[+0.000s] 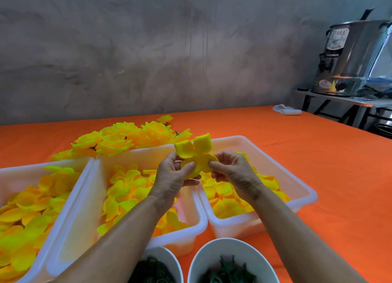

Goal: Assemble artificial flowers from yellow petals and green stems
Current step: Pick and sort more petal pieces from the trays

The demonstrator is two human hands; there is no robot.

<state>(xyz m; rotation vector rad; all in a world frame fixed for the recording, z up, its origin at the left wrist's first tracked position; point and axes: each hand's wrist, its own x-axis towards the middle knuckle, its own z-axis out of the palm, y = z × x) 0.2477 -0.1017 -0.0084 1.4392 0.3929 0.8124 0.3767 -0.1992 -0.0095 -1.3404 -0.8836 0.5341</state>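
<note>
Orange table (pixel 297 155); hands' fingers (pixel 187 167) pinching petals (pixel 196 153)

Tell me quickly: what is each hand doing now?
Left hand: pinching the yellow petal piece.
Right hand: pinching the same petal piece.

The desk (pixel 275 155) is showing plain bright orange. Three trays (pixel 305 192) are showing white, their loose petals (pixel 127 189) glowing yellow with orange tints. The flowers (pixel 127 137) behind are glowing the same yellow. Two white bowls (pixel 212 253) are showing dark green parts (pixel 228 272). The wall (pixel 148 49) is looking mottled grey, the urn (pixel 352 55) shining silver.
</note>
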